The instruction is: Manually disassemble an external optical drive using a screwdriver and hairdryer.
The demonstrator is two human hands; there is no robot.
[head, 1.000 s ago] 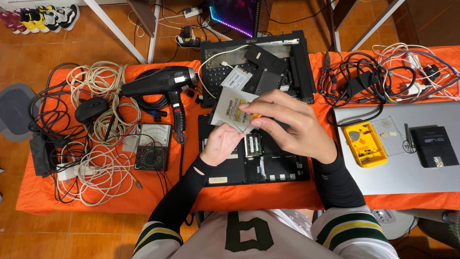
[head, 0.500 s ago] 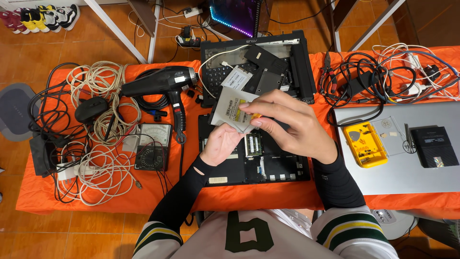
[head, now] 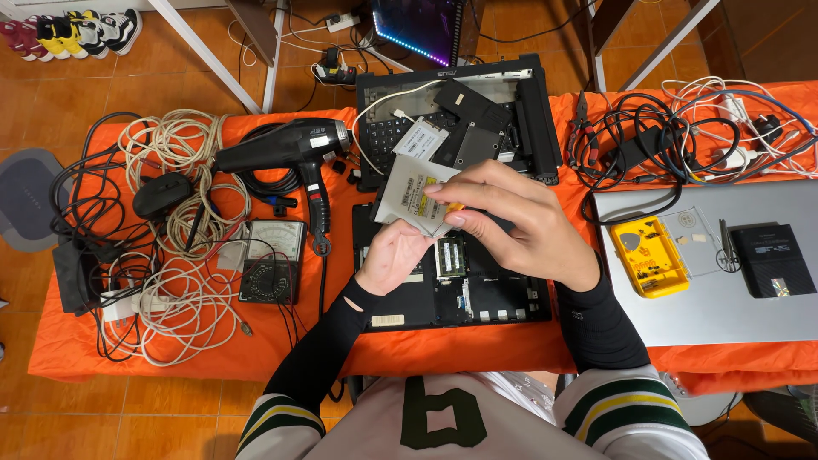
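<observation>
Our left hand (head: 394,258) grips the lower edge of a flat silver drive (head: 412,194), lifted above the opened laptop base (head: 452,281) on the orange worktop (head: 204,349), while our right hand (head: 511,223) pinches a small orange-tipped tool (head: 454,207) against its corner, probably a screwdriver, though our fingers hide most of it. We judge the teardown well along: the base lies uncovered, the drive is out, and a bared memory stick (head: 450,255) sits seated in its slot.

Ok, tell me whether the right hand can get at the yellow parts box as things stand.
Probably not right away: the right hand is busy on the flat silver drive. Otherwise the way looks free; the yellow parts box lies open beside it.
</observation>
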